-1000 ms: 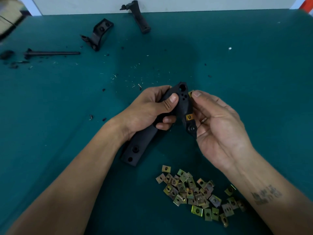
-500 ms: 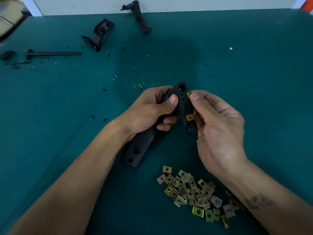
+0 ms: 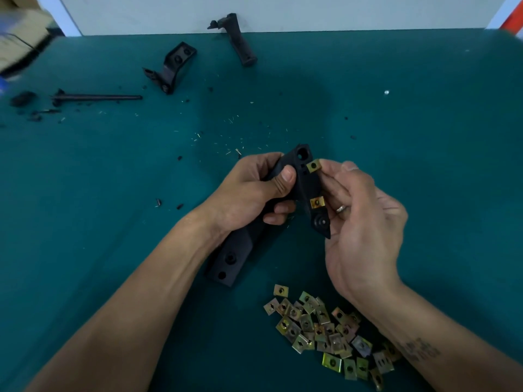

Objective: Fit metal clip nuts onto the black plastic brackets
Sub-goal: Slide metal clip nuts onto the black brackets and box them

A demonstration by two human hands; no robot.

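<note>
Bracket (image 3: 307, 182), black, bent shape, held up over the surface (image 3: 424, 165) approx. centre of view. Long lower leg runs down-left toward the surface; whether its end touches the cloth can't be told. Short leg points down-right. Two nuts on that short leg: upper nut (image 3: 313, 166) near the bend, at the edge; lower nut (image 3: 317, 202) further down, just above a round boss.

Left hand (image 3: 254, 193) wraps the bracket's mid section, thumb across the front, fingers curled round behind — firm grip. Right hand (image 3: 365, 222) sits just right of the short leg, fingers curled, tips at the upper nut's right edge and behind the leg; pinch on the nut looks likely but contact is partly hidden. Ring on one finger.

Nut pile (image 3: 325, 329), brass-coloured, lies on the surface below the right wrist, near the front edge of view.

Further back: second bracket (image 3: 172, 66) back-left, third bracket (image 3: 240, 41) at the back edge by the wall, black rod (image 3: 99, 97) far left. Small black and metal bits scattered between them.
</note>
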